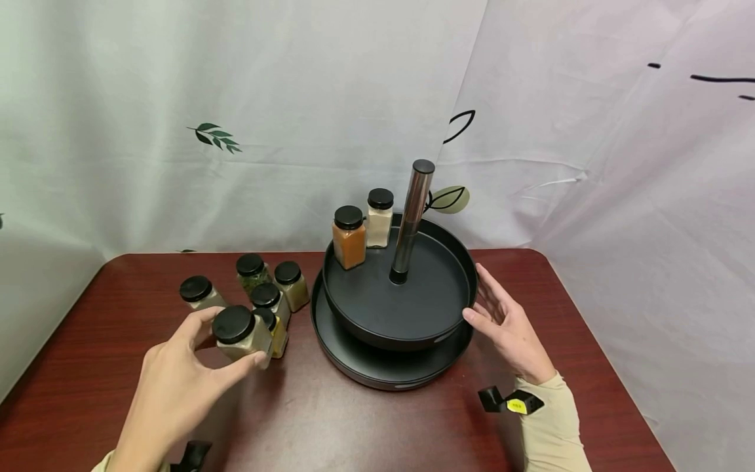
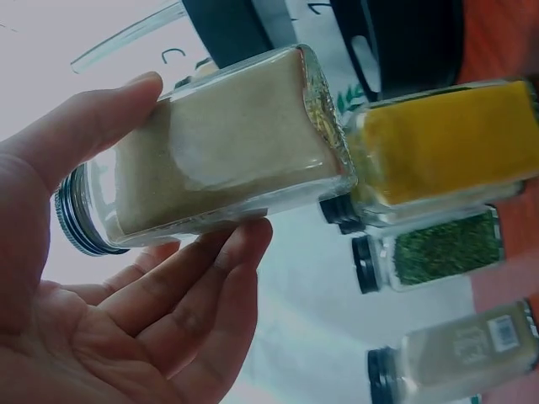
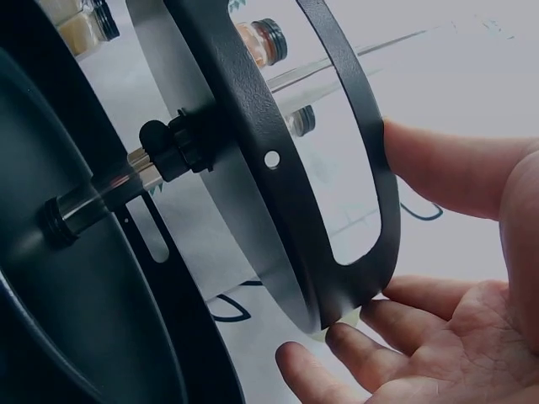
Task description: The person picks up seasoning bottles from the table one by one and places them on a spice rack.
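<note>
In the head view, my left hand (image 1: 177, 387) holds a square glass spice jar (image 1: 244, 341) with a black lid, between thumb and fingers. Pale powder fills this jar (image 2: 227, 139) in the left wrist view. My right hand (image 1: 510, 334) touches the outer edge of the upper tray (image 1: 439, 282) of a black two-tier stand. In the right wrist view, its thumb (image 3: 455, 172) lies against the slotted rim, and fingertips touch lower on the wall. An orange spice jar (image 1: 349, 246) and a cream-coloured one (image 1: 378, 226) stand on the upper tray.
A metal post (image 1: 411, 219) rises from the upper tray; the lower tray (image 1: 401, 373) sits beneath. Left of the stand are several jars, among them a yellow one (image 2: 455, 143), a green herb jar (image 2: 446, 251) and a pale one (image 2: 472, 349). White curtains (image 1: 295, 131) hang behind the table.
</note>
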Motion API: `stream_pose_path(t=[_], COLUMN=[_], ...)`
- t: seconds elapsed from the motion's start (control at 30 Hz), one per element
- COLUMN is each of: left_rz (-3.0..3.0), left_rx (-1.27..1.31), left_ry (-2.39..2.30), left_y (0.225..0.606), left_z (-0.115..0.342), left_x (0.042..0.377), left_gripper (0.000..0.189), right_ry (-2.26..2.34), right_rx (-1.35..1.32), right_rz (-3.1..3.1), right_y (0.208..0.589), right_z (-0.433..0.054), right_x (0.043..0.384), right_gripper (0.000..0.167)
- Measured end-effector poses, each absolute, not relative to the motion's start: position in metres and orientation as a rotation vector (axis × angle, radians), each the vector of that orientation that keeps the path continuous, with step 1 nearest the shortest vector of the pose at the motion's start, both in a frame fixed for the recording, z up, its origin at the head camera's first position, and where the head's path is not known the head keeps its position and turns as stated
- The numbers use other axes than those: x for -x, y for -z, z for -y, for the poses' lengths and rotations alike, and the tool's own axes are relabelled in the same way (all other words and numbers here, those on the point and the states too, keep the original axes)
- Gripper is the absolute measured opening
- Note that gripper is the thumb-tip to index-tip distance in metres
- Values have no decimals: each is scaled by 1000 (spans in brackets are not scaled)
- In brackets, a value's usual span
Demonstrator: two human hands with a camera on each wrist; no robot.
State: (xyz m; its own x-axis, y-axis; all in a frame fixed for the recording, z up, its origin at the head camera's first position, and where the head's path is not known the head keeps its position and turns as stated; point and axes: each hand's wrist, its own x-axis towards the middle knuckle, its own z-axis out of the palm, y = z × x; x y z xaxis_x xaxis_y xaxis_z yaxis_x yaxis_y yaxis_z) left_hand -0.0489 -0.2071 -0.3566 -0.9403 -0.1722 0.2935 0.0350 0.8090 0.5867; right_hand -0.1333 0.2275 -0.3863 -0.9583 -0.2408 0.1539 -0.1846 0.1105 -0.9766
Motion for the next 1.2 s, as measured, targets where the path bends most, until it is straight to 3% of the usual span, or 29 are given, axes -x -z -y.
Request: stream_pose_path(t=[1.2], left_rz=[2392], left_rx=[151], left_ry=[1097], left_y=[306], left_z=[159], left_x=[102], left_gripper=[61], right_ry=[1960], right_rx=[440], right_rz=[-2329], right_y=[385], right_z=[-228], right_x=[133], right_gripper=[85])
